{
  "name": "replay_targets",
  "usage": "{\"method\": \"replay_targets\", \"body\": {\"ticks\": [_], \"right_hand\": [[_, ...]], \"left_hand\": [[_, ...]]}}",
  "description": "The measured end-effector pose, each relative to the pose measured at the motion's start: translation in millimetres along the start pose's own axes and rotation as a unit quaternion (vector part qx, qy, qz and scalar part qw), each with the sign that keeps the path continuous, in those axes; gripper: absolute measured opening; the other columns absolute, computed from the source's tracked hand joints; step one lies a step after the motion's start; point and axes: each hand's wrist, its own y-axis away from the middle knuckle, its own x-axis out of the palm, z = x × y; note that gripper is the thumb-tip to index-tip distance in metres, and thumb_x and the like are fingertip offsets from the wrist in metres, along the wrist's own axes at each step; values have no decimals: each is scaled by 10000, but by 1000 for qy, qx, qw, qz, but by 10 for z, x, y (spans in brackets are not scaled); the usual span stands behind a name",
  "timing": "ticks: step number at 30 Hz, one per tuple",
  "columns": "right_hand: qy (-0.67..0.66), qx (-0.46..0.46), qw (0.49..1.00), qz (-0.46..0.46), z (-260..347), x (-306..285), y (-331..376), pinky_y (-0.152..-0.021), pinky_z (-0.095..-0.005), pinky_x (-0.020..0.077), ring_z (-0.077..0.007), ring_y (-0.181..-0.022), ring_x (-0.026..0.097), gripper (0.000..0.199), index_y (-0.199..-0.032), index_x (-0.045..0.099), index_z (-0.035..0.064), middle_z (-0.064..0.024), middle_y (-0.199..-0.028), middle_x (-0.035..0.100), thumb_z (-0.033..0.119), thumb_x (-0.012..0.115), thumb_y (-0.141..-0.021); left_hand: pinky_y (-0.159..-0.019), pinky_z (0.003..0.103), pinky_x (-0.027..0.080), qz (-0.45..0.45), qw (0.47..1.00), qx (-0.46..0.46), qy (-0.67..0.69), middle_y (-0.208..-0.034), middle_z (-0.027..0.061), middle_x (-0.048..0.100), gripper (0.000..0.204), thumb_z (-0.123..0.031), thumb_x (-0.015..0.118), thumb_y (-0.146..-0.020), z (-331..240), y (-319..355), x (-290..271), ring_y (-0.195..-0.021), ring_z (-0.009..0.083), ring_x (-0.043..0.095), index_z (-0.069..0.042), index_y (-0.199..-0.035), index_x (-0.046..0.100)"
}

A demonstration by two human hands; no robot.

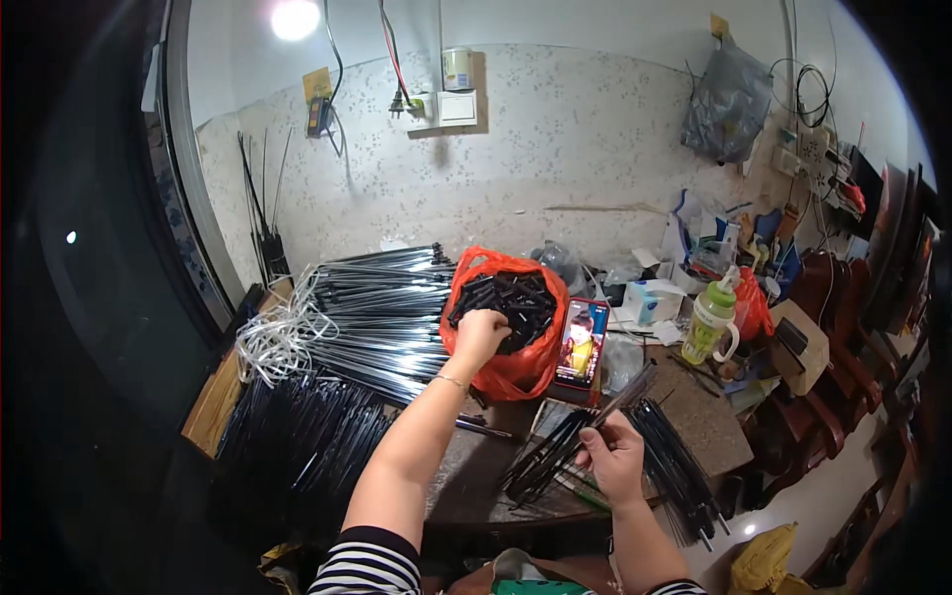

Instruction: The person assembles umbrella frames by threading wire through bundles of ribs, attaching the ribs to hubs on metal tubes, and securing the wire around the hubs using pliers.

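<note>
Your left hand (483, 333) dipped into the red plastic bag (516, 381) on the table (729, 438), where lots of short black tubes (529, 295) seemed left, though I couldn't tell if its bent fingers held any, while your right hand (613, 460) pinched thin dark rods (629, 390) beside a bundle (678, 464) maybe done.

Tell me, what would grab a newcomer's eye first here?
Probably the bright red plastic bag near the middle of the table, full of small black pieces, with the person's left hand reaching into it. To its left, a broad spread of shiny rods gleams under the light. Just right of the bag, a lit phone glows, above the right hand holding thin dark rods.
</note>
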Motion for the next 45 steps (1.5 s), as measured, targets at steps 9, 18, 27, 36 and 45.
{"method": "replay_targets", "body": {"ticks": [9, 18, 27, 36, 45], "right_hand": [[158, -142, 973, 93, 187, 179, 172, -429, -204, 347, -103, -479, 436, 134, -783, 494, -31, -71, -686, 454, 58, 546, -697], [219, -230, 935, 160, 235, 473, 449, -484, -234, 372, -181, -547, 475, 167, -803, 521, -1, -93, -695, 495, 29, 574, -648], [261, -252, 915, 174, 243, 786, 731, -494, -237, 382, -172, -563, 485, 152, -772, 527, -10, -91, -680, 508, 24, 579, -634], [246, -244, 931, 113, 91, 589, 441, -468, -230, 371, -141, -526, 472, 109, -738, 517, -12, -86, -660, 498, 11, 567, -645], [4, -25, 997, 74, 7, 237, 234, -386, -149, 328, -14, -466, 405, 207, -820, 443, 35, 26, -570, 443, 18, 581, -665]], "left_hand": [[-496, 254, 415, 77, 990, 58, 107, -611, 101, 544, 126, -91, 599, -613, -235, 1041, -559, -535, 176, 534, -28, -713, 555], [-499, 382, 433, 293, 917, -29, -269, -610, 126, 541, 133, -148, 478, -671, 4, 2225, -909, -570, 275, 543, -41, -741, 442], [-705, 306, 437, 54, 761, -18, 646, -840, 150, 533, 233, -41, 401, -778, -1223, 1304, -2053, -774, 214, 540, -18, -1005, 355], [-540, 236, 420, 144, 969, 44, 194, -739, 129, 561, 328, -70, 575, -662, -1579, 961, -1898, -638, 126, 549, 30, -922, 403], [-717, 269, 379, 33, 919, 147, 365, -967, 61, 407, 875, -210, 729, -479, -844, 1297, -1039, -885, 149, 419, -54, -1177, 226]]}}
